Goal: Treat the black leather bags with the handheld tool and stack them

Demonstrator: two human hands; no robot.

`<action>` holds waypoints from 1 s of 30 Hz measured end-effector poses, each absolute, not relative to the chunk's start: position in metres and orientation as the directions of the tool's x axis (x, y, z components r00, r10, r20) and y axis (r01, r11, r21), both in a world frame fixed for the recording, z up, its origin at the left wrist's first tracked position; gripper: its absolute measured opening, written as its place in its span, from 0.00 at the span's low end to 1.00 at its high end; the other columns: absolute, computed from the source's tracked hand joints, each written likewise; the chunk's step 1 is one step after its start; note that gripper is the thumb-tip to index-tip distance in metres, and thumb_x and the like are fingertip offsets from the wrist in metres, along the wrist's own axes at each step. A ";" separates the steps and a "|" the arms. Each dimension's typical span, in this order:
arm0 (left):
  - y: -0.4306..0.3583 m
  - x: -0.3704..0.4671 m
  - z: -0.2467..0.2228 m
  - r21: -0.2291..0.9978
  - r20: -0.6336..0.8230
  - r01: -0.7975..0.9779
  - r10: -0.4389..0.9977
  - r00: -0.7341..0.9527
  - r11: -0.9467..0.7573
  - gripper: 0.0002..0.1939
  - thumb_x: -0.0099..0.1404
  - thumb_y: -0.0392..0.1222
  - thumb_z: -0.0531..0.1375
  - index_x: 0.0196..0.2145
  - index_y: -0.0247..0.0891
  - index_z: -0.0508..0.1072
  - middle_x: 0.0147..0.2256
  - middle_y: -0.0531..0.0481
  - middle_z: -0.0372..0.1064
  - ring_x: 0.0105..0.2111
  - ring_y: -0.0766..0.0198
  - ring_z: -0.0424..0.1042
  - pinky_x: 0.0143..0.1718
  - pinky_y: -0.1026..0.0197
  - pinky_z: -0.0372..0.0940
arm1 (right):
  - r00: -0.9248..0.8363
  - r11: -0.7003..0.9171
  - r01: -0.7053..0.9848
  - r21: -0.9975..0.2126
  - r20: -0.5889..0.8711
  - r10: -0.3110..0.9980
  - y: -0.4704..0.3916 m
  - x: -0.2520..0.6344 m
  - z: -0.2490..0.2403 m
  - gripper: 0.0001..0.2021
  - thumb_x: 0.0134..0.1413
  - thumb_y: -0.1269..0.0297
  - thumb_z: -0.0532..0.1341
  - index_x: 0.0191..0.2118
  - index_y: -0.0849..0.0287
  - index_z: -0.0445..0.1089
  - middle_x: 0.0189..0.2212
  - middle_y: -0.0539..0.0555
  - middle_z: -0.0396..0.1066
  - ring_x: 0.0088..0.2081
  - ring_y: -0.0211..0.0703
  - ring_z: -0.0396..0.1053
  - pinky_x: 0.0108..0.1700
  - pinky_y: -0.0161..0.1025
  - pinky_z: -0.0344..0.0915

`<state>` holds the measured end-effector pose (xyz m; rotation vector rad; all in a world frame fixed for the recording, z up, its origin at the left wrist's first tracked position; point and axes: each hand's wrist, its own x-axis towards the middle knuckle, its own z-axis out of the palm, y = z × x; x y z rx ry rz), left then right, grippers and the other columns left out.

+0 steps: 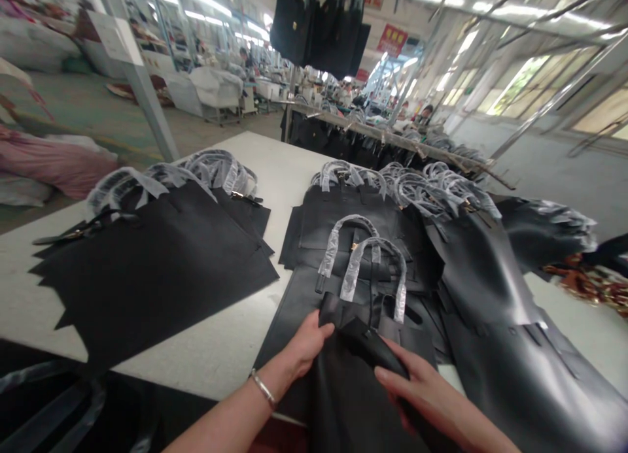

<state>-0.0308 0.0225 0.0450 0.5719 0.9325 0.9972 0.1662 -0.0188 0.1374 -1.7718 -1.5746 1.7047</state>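
The left grip (310, 345) is closing on the upper edge of a black bag (350, 401), the thumb pressing on top, and a bracelet (263, 389) is circling that wrist. The right grip (409, 374) is clasping the same bag along a folded edge, its thumb lying over the leather and its other fingers partly hidden. The bag is sitting at the near middle of the scene, between the two grips, its lower part running out of view. Just beyond them, two handles (403, 286) in clear wrap are arching upward; whether both are belonging to this bag, I cannot tell. Farther on, a middle pile (353, 211) of black bags is resting on the pale tabletop (267, 155), wrapped handles pointing to the far side. To the right, another pile (483, 263) is overlapping it, glossy and slumping toward the near side. On the left, well apart from the grips, a fanned pile (167, 263) is lying flat. Beyond the tabletop, more bags (318, 34) are hanging high, a rail (377, 134) is crossing below them, and a red sign (392, 40) is showing farther back.
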 end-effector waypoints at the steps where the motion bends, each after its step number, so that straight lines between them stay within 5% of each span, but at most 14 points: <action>1: 0.022 -0.031 0.045 0.762 -0.397 -0.450 0.885 0.243 0.465 0.16 0.53 0.34 0.61 0.42 0.33 0.70 0.33 0.46 0.75 0.36 0.55 0.74 0.41 0.53 0.67 | -0.243 -0.386 0.527 -0.757 -0.570 0.785 -0.019 0.166 0.137 0.32 0.57 0.56 0.58 0.66 0.52 0.50 0.19 0.41 0.64 0.15 0.34 0.66 0.16 0.27 0.62; 6: 0.020 -0.031 0.045 0.742 -0.341 -0.489 0.886 0.313 0.458 0.17 0.50 0.35 0.63 0.40 0.33 0.72 0.31 0.47 0.74 0.32 0.56 0.74 0.39 0.54 0.67 | -0.258 -0.307 0.598 -0.741 -0.540 0.801 -0.018 0.162 0.135 0.31 0.56 0.58 0.59 0.65 0.53 0.53 0.18 0.42 0.66 0.15 0.35 0.67 0.16 0.28 0.61; 11: 0.018 -0.036 0.040 0.684 -0.369 -0.497 0.841 0.396 0.534 0.23 0.43 0.29 0.60 0.41 0.33 0.72 0.28 0.48 0.73 0.28 0.55 0.73 0.34 0.53 0.67 | -0.069 -0.297 0.607 -0.737 -0.421 0.904 -0.007 0.167 0.141 0.36 0.55 0.53 0.58 0.66 0.62 0.50 0.12 0.42 0.64 0.15 0.38 0.66 0.17 0.30 0.62; 18: 0.018 -0.033 0.042 0.789 -0.295 -0.442 0.895 0.335 0.426 0.27 0.39 0.25 0.58 0.41 0.34 0.72 0.35 0.49 0.73 0.37 0.57 0.72 0.42 0.57 0.64 | -0.223 -0.277 0.638 -0.719 -0.517 0.827 -0.020 0.165 0.133 0.34 0.54 0.57 0.59 0.65 0.59 0.53 0.18 0.44 0.69 0.15 0.36 0.66 0.16 0.29 0.61; 22: 0.026 -0.029 0.044 0.837 -0.271 -0.443 0.947 0.173 0.321 0.28 0.44 0.31 0.65 0.46 0.36 0.68 0.41 0.46 0.73 0.41 0.56 0.72 0.42 0.58 0.65 | -0.148 -0.235 0.644 -0.728 -0.420 0.895 -0.019 0.167 0.127 0.36 0.55 0.53 0.58 0.66 0.62 0.49 0.13 0.43 0.68 0.16 0.39 0.68 0.20 0.31 0.64; 25: 0.035 -0.028 0.045 0.792 -0.288 -0.537 0.953 0.091 0.291 0.20 0.49 0.42 0.66 0.40 0.35 0.68 0.37 0.45 0.74 0.35 0.57 0.73 0.38 0.58 0.66 | -0.148 -0.231 0.663 -0.712 -0.427 0.892 -0.018 0.177 0.128 0.40 0.55 0.50 0.58 0.67 0.63 0.47 0.12 0.44 0.69 0.16 0.42 0.69 0.19 0.32 0.64; 27: 0.041 -0.030 0.045 0.769 -0.311 -0.561 0.946 0.088 0.305 0.16 0.50 0.43 0.66 0.35 0.35 0.67 0.32 0.46 0.73 0.31 0.59 0.72 0.35 0.58 0.66 | -0.170 -0.207 0.673 -0.711 -0.421 0.891 -0.019 0.184 0.130 0.39 0.53 0.50 0.59 0.67 0.63 0.50 0.18 0.48 0.75 0.21 0.45 0.74 0.23 0.33 0.69; 30: 0.045 -0.032 0.044 0.805 -0.261 -0.521 0.958 0.119 0.284 0.16 0.45 0.35 0.65 0.35 0.34 0.70 0.32 0.46 0.74 0.32 0.59 0.73 0.35 0.60 0.66 | -0.212 -0.098 0.674 -0.732 -0.318 0.924 -0.023 0.189 0.135 0.33 0.51 0.53 0.62 0.62 0.59 0.62 0.44 0.55 0.78 0.45 0.51 0.75 0.45 0.34 0.71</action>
